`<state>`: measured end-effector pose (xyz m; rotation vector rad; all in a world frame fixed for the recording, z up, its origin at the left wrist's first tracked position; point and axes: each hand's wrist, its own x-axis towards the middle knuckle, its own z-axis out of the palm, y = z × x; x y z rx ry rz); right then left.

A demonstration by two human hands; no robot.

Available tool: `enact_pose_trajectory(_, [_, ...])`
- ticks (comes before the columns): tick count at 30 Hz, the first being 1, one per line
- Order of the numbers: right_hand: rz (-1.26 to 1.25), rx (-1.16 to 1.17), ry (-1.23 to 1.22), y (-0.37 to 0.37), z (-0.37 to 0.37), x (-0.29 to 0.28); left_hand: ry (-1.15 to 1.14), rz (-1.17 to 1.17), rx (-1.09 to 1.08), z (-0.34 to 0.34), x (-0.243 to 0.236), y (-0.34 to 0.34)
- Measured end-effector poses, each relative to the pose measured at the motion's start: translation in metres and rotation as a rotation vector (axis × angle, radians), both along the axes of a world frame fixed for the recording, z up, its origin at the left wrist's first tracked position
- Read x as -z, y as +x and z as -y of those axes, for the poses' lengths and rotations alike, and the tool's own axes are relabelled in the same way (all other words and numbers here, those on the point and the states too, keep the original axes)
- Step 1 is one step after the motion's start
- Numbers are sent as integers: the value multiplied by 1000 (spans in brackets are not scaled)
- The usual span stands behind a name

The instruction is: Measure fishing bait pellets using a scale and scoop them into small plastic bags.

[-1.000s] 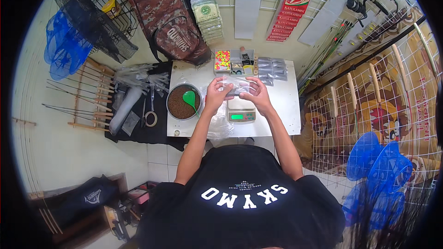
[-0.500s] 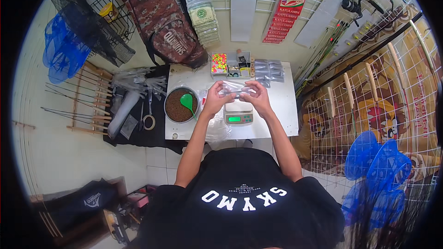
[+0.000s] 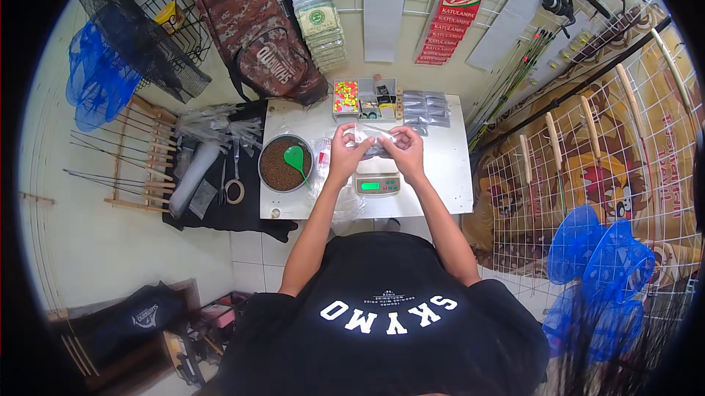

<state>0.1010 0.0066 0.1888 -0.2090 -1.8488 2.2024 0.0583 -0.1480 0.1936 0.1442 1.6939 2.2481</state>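
- Small tackle shop corner: a white table stands against a cream wall hung with a wire grid, and a green-lit scale sits at the table's near edge.
- Since a second ago little has shifted: both hands stay raised just above the scale, and the clear bag stays between them. To my eye the bag is still being handled, not yet set down.
- Left hand: fingers closed on the bag's left end. Right hand: fingers pinched on its right end.
- Left of the scale: a round bowl of brown pellets with a green scoop lying in it.
- Beyond the scale: a compartment box with red and yellow bits, and grey packets to its right.
- On the wall above the scale: a white hanging strip, a red strip of packets to its right, and a stack of green-and-white labelled packs to its left.
- Far left of the scale: a camouflage bag.
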Motion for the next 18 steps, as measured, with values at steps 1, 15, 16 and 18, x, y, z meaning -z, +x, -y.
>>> enact_pose_trajectory(1, [-1,-4,-1,0,3,-2,11,-14,-32,1,2,1])
enact_pose_trajectory(15, [-61,36,85,0,-1,7,-76,327,116,9,-4,2])
enact_pose_trajectory(16, [-62,38,85,0,-3,9,-77,308,120,8,-3,2])
enact_pose_trajectory(18, [-81,58,146,1,-6,13,-79,288,127,7,-1,1])
